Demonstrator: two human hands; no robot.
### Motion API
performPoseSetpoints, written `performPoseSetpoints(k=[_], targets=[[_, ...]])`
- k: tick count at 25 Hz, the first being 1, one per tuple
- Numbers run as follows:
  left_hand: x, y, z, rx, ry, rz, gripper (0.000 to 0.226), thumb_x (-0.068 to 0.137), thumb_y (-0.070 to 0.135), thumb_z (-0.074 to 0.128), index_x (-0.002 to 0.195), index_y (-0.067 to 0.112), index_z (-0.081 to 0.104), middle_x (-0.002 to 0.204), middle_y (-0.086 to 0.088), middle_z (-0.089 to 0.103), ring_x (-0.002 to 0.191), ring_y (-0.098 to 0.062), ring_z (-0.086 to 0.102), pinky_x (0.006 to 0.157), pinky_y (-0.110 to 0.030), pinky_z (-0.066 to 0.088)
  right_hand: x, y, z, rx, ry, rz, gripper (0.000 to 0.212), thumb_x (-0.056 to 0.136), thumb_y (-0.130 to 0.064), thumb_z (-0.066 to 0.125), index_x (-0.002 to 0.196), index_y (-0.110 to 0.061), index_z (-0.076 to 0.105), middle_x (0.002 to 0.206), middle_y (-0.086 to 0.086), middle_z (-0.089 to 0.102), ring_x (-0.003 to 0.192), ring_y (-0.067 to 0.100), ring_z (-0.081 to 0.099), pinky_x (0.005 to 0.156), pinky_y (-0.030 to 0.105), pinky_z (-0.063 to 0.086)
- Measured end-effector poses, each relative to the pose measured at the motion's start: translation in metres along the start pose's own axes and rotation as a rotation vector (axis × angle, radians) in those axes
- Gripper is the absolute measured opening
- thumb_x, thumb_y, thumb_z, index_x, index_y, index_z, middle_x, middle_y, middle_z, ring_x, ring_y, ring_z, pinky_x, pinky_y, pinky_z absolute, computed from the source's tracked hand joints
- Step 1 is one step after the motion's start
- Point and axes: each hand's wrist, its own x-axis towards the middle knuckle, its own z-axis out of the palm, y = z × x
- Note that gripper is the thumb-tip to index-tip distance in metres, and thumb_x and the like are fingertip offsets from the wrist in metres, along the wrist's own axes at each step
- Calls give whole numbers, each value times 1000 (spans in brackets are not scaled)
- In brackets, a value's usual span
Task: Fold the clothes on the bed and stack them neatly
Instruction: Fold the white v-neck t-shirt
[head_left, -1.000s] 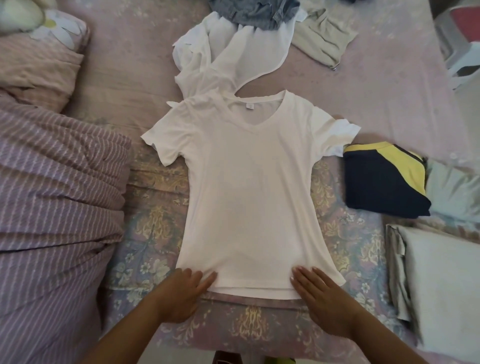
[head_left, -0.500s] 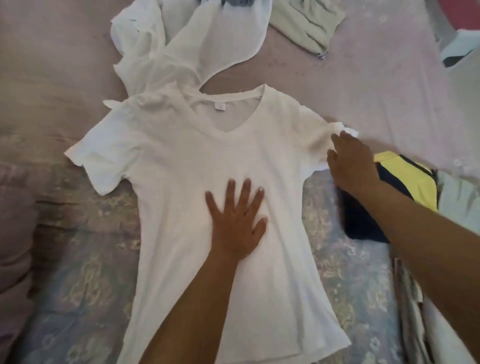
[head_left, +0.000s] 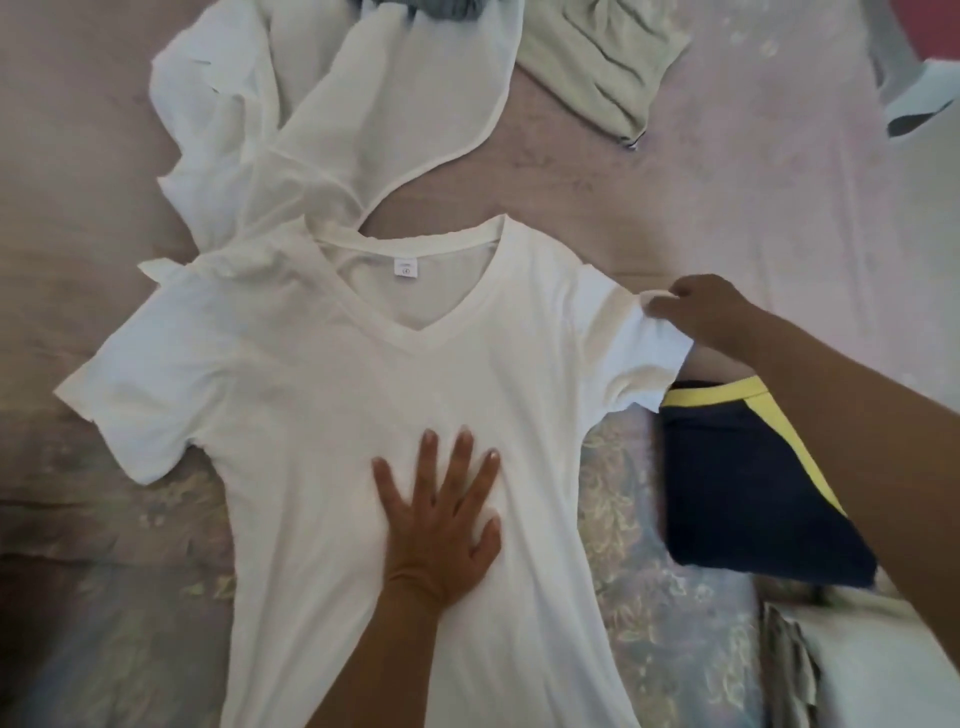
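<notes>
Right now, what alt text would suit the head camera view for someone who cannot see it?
A white V-neck T-shirt lies flat on a bed; the left hand presses its chest while the right hand pinches its sleeve. Unfolded clothes lie beyond.

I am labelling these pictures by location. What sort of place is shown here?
Most likely a bedroom: clothes are spread on a bed with a floral bedsheet. A white T-shirt lies flat for folding, beside a folded navy and yellow garment.
</notes>
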Motion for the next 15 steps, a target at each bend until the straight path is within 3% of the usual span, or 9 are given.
performPoseSetpoints(k=[3,6,8,10,13,15], targets=[[5,3,-7,-38,24,2,65,87,42,46,147,20,48,154,-14,44,156,-32,4,107,-79,11,-12,-48,13,404,-92,24,12,98,-17,61,97,-7,55,97,14,59,78,26,60,73,39,57],[10,11,-23,15,95,-20,58,88,39,46,141,16,51,145,-20,52,154,-34,15,103,-76,24,-23,-96,50,682,-356,-27,28,102,-24,61,115,-1,52,115,23,59,87,34,67,86,49,60],[3,27,-35,94,186,-104,49,92,32,46,135,10,53,136,-24,58,137,-41,42,100,-71,35,-27,-111,73,540,-414,-107,34,104,-33,56,119,-3,49,113,21,58,83,30,66,83,43,61],[-29,63,-40,42,264,-159,33,97,24,45,121,5,59,121,-25,63,112,-39,59,95,-57,46,-24,-105,87,218,-205,-253,27,105,-24,52,122,-3,53,122,19,59,95,29,64,82,36,55],[-79,140,-45,-224,82,-167,25,99,27,42,84,15,57,81,-7,59,72,-21,54,66,-32,42,-8,-82,86,-307,45,-442,43,105,-13,48,148,-6,44,152,16,41,136,37,41,109,41,37],[-92,170,-40,-262,-20,-253,34,102,16,34,70,21,43,55,4,48,51,-11,42,51,-25,30,3,-76,85,-534,75,-494,51,105,-17,49,154,-13,35,159,12,33,141,39,29,112,48,32]])
